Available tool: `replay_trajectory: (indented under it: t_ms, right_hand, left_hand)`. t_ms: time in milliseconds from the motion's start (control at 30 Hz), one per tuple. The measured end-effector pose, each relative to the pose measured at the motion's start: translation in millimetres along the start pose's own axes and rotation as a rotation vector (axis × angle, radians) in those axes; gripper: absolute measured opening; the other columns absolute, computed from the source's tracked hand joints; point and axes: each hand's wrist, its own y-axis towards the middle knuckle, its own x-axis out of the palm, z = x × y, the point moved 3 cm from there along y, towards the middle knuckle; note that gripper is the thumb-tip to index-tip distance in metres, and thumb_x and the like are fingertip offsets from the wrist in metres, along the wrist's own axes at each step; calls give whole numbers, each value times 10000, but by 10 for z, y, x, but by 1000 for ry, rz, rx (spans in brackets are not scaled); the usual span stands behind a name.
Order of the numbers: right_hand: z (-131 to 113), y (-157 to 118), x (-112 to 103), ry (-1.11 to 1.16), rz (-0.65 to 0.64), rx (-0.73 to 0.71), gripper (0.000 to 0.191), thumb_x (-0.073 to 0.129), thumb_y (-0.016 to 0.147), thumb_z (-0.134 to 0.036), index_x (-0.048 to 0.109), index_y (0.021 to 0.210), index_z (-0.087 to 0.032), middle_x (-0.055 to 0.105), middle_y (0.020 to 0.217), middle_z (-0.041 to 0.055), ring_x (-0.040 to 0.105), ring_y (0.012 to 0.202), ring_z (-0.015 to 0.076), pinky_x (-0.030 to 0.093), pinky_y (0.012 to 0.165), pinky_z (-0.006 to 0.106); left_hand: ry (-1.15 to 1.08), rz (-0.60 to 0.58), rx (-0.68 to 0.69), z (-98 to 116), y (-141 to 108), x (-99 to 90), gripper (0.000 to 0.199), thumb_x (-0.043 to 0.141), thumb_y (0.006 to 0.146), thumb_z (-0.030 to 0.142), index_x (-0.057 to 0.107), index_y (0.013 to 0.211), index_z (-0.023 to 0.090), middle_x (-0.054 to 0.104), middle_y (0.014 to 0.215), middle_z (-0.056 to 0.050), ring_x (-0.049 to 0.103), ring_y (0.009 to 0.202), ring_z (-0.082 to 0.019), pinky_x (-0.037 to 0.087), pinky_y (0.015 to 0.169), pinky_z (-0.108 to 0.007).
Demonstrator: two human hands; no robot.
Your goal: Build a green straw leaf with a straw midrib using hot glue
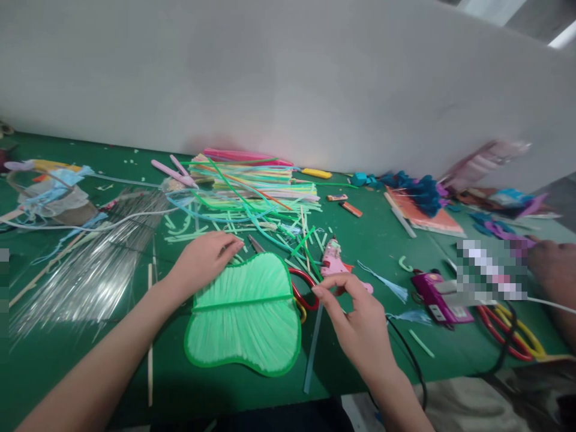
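A green fan-shaped piece (247, 318) with a darker green edge and a dark green centre strip lies flat on the green table. My left hand (207, 261) is at its upper left edge, fingers pressed together; anything under them is hidden. To the right of the piece, my right hand (355, 315) is pinched, thumb against index finger, at the upper end of a thin blue strip (312, 354) that hangs down toward the table. Red-handled scissors (303, 288) lie partly beneath the piece. Just beyond my right hand sits a pink glue gun (332, 258).
Clear thin rods (103, 258) and a wooden stick (150, 336) lie left. Pastel strips (256, 183) are piled at the back. A purple box-like item (441, 300) and scissors with red and yellow handles (508, 330) lie right, near another person's hand (553, 270).
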Motion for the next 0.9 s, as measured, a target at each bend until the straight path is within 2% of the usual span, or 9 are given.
replay_trajectory:
  t_ms: [100,200,267,333,467,633,733,800,900]
  right_hand:
    - [-37,-23,36,61,-49,4,137,604,930,-319,602,823,-233,651,819,-4,595,775,167,426,719,271]
    - [-59,-51,56,78,-88,17,186,513,975,-332,579,836,-229,631,776,-4,575,704,155,417,651,268]
    - [-79,-34,53,87,-77,42,265,409,1014,-346,545,821,-225,613,753,3,555,669,152,401,615,275]
    - [-128,32,50,95,-56,43,332,350,1029,-361,514,775,-223,590,723,6,535,650,151,389,597,279]
    - [-296,289,133,190,-83,28,342,484,970,-394,511,676,-222,532,598,-25,480,549,131,372,530,265]
    - [-447,563,401,456,-83,100,135,710,806,-318,657,735,-217,686,722,-5,606,660,148,475,630,275]
    - [-441,630,596,608,-162,200,94,760,746,-296,711,744,-216,733,772,7,649,693,158,512,666,291]
    - [-411,647,706,719,-237,271,162,771,729,-309,735,854,-213,758,810,18,692,732,175,546,690,308]
    - [-375,639,818,826,-322,323,372,792,707,-348,711,1040,-206,780,852,34,737,810,209,584,756,353]
  left_hand:
    - [-42,49,-33,-29,0,-38,413,397,964,495,687,912,205,699,906,-62,616,887,-249,431,793,-352]
    - [-113,133,-90,-78,5,-92,381,433,948,472,674,992,180,685,997,-93,607,936,-265,433,838,-375]
    - [-199,163,-127,-103,14,-127,377,454,936,476,655,1027,170,683,1016,-97,611,921,-255,453,812,-366]
    - [-319,137,-145,-101,22,-149,391,465,926,509,652,1006,175,699,943,-72,628,841,-224,480,733,-330]
    - [-537,50,-148,-14,15,-178,417,499,903,565,669,914,185,707,836,-38,632,739,-171,485,623,-264]
    - [-694,15,-157,111,-17,-192,368,553,885,539,665,871,188,698,807,-27,606,687,-147,482,591,-250]
    - [-757,-3,-148,158,-29,-182,347,563,886,519,670,861,189,691,804,-31,603,698,-148,490,609,-257]
    - [-786,-10,-142,181,-37,-174,338,565,890,509,676,872,190,690,804,-33,605,707,-148,491,618,-258]
    - [-807,-17,-136,206,-46,-160,317,572,896,489,688,878,195,690,787,-25,603,704,-140,485,625,-249]
